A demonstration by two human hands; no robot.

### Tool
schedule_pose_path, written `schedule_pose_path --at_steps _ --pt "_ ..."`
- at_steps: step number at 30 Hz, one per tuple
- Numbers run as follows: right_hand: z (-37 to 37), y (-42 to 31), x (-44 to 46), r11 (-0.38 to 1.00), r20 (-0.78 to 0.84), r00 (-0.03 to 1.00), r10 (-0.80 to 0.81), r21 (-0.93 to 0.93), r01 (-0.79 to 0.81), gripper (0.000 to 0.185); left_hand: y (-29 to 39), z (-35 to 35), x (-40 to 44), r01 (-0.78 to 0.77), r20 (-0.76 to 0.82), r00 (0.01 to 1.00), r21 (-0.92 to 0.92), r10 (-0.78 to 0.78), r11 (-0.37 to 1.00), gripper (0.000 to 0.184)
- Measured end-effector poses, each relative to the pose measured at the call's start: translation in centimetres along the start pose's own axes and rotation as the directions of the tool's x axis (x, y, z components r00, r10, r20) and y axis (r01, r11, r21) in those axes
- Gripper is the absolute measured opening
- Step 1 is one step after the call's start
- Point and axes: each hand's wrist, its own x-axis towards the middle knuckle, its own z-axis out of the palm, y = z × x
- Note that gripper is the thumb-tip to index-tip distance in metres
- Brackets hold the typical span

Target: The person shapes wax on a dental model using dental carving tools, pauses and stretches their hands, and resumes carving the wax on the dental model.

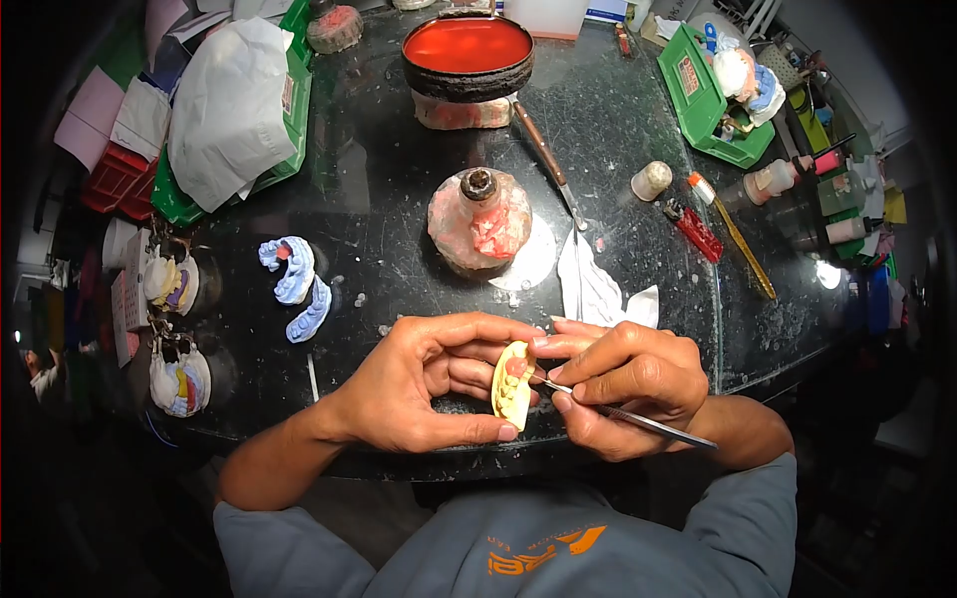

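Observation:
My left hand grips a small yellow dental model by its ends, thumb at the bottom and fingers at the top. A patch of pink wax sits on the model among its teeth. In my right hand is a thin metal wax carver, held like a pen. Its tip points at the model close to the pink patch; whether it touches I cannot tell. Both hands are above the table's front edge.
A spirit burner coated in wax stands mid-table, below a pan of red wax. Nearby lie a wooden-handled wax knife, white cloth, blue models, a brush and a red-handled tool. Green bins stand behind.

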Motion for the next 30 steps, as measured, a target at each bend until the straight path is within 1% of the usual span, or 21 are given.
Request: schedule_pose_path --at_steps 5,8,11,17,23,26,29,30 --pt "0.0 0.1 0.0 1.0 0.022 1.0 0.006 -0.011 -0.005 0.018 0.0 0.1 0.0 0.013 -0.006 1.0 -0.018 -0.013 1.0 0.072" --pt "-0.1 0.1 0.1 1.0 0.034 0.999 0.0 -0.019 0.001 0.018 0.0 0.1 0.0 0.008 -0.012 1.0 0.003 -0.007 1.0 0.071" --pt "0.0 0.2 0.1 0.999 0.038 0.999 0.0 -0.032 0.001 0.019 0.5 -0.1 0.0 0.014 0.024 1.0 0.057 -0.016 0.998 0.077" --pt "0.0 0.1 0.1 0.999 0.04 0.999 0.005 -0.048 -0.003 0.02 0.6 -0.1 0.0 0.027 0.015 0.999 0.108 -0.028 0.994 0.078" --pt "0.1 0.1 0.2 0.999 0.032 0.999 0.012 -0.032 -0.011 0.02 0.3 -0.2 0.0 0.015 0.013 1.0 0.101 -0.017 0.995 0.076" --pt "0.1 0.0 0.1 1.0 0.039 0.999 0.023 -0.018 -0.022 0.019 1.0 -0.4 -0.1 0.094 0.037 0.994 0.099 -0.098 0.991 0.075" --pt "0.1 0.1 0.1 1.0 0.062 0.998 0.027 -0.005 -0.026 0.018 0.8 -0.8 -0.2 0.12 0.081 0.989 0.04 -0.123 0.992 0.073" --pt "0.1 0.2 0.1 1.0 0.071 0.997 0.027 -0.002 -0.027 0.018 0.7 -0.9 -0.2 0.113 0.078 0.99 0.014 -0.114 0.994 0.069"
